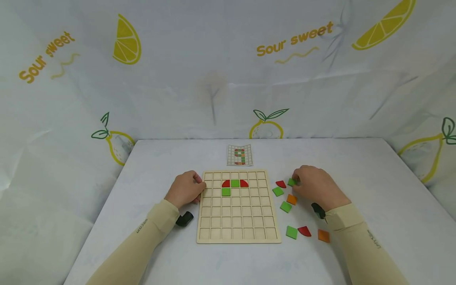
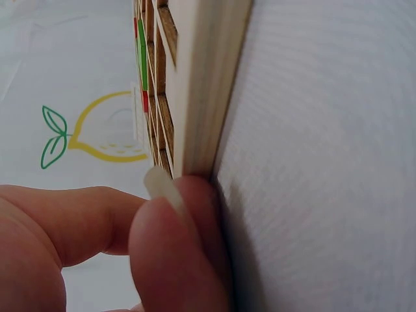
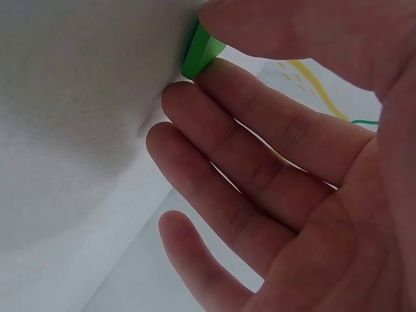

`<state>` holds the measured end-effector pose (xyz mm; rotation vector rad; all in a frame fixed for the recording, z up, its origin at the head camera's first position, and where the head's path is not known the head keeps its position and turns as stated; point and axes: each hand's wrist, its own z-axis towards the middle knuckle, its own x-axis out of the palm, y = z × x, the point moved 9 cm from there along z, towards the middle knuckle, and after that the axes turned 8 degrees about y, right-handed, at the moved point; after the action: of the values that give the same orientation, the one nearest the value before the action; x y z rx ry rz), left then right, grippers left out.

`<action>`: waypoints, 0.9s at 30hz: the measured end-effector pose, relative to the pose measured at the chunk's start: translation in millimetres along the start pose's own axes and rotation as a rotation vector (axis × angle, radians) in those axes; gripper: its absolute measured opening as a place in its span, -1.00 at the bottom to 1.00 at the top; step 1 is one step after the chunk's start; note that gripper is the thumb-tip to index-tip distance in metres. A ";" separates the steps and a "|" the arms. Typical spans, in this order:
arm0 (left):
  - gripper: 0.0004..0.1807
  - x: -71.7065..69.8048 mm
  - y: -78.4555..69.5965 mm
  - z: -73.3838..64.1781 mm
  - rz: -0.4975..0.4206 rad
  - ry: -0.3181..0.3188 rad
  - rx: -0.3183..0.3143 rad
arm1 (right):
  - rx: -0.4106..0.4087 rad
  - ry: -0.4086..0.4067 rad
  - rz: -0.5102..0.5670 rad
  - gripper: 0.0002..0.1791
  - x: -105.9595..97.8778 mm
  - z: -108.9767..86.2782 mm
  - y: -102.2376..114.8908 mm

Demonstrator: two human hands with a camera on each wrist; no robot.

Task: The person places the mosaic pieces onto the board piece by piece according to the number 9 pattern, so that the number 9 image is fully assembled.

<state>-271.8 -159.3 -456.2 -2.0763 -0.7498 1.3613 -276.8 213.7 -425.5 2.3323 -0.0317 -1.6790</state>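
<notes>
A pale wooden grid board lies flat on the table. In its upper part sit a green square tile between two red quarter-round tiles, with another green square below the left one. My left hand holds the board's left edge; the left wrist view shows thumb and fingertips against the board's side. To the right of the board, my right hand pinches a green square tile between thumb and index finger, close to the tabletop, the other fingers spread loosely.
Loose tiles lie right of the board: green squares, red quarter-rounds and orange squares. Behind the board lies a pattern card with a coloured figure on a grid. A white curtain with lemon prints hangs behind the table.
</notes>
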 end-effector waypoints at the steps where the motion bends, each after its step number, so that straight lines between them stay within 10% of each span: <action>1: -0.84 0.0 -0.1 -0.1 -0.001 0.000 0.001 | 0.001 0.002 0.000 -0.76 0.0 0.0 0.0; 27: -0.84 0.7 2.0 0.8 -0.005 0.000 -0.016 | -0.024 0.016 0.011 -0.74 -3.8 -2.2 14.3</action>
<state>-272.1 -160.1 -458.3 -2.0854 -0.7679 1.3568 -274.1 201.0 -418.1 2.3234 -0.0209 -1.6468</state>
